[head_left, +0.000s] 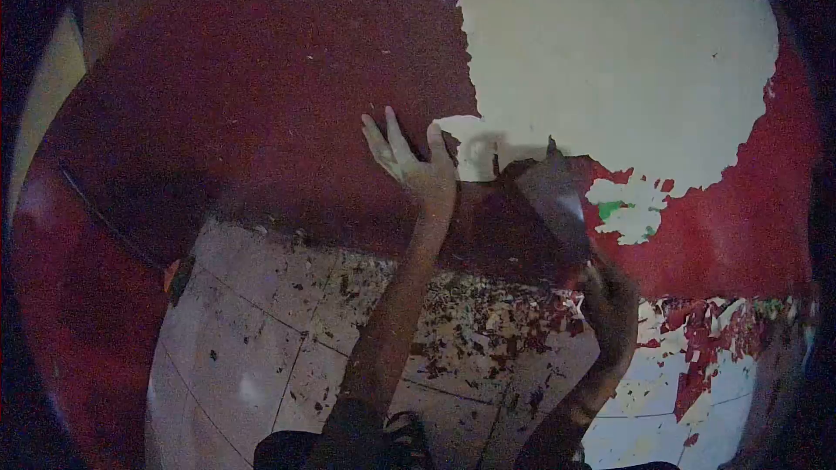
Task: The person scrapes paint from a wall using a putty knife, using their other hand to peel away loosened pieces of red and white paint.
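Note:
My left hand [411,164] lies flat against the red painted wall [261,96], fingers spread, its thumb at the ragged edge where the red paint gives way to bare pale plaster [610,52]. It holds nothing. My right hand [611,306] is lower and to the right, closed around the handle of a wide-bladed scraper [550,200]. The blade points up and left, with its tip against the wall at the paint edge, just right of my left hand.
Patches of red and a little green paint [614,209] cling to the stripped area. The tiled floor [252,331] below is strewn with several red paint flakes [488,322]. A small orange object [172,275] lies at the wall's foot on the left.

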Demonstrator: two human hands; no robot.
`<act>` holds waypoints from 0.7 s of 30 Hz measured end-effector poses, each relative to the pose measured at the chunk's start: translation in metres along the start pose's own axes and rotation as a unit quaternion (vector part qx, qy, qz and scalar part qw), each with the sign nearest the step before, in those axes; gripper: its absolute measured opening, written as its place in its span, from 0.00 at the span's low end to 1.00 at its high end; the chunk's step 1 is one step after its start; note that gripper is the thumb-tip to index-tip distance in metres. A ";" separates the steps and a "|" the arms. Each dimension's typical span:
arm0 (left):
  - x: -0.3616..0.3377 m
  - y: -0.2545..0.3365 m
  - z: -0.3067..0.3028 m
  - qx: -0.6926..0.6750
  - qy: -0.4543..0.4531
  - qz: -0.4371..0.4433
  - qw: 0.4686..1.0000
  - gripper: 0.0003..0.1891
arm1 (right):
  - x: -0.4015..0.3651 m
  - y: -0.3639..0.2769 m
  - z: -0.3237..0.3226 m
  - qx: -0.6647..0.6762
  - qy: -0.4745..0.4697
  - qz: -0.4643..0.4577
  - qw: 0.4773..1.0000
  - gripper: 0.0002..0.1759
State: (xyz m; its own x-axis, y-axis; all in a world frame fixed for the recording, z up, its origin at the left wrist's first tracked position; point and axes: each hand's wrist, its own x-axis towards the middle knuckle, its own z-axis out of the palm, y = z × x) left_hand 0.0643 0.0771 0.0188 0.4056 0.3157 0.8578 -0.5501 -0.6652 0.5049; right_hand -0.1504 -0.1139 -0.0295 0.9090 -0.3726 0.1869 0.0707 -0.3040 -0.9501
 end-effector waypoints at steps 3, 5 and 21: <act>0.000 -0.007 -0.009 -0.034 -0.023 -0.016 0.999 0.30 | -0.004 -0.021 -0.002 0.034 -0.054 0.084 0.994 0.22; 0.001 -0.010 -0.015 -0.052 -0.036 -0.017 0.998 0.29 | -0.002 -0.020 0.001 0.037 -0.067 0.086 0.993 0.22; -0.218 0.003 -0.054 -0.392 -0.151 -0.616 0.666 0.23 | -0.021 -0.002 0.021 0.023 -0.050 0.045 0.997 0.24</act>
State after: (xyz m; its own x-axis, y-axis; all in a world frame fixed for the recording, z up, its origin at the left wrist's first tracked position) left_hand -0.0656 0.0431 -0.1619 0.9650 0.0655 -0.2539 0.1731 0.5681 0.8046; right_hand -0.1611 -0.0874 -0.0369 0.9489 -0.3060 0.0769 0.0039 -0.2324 -0.9726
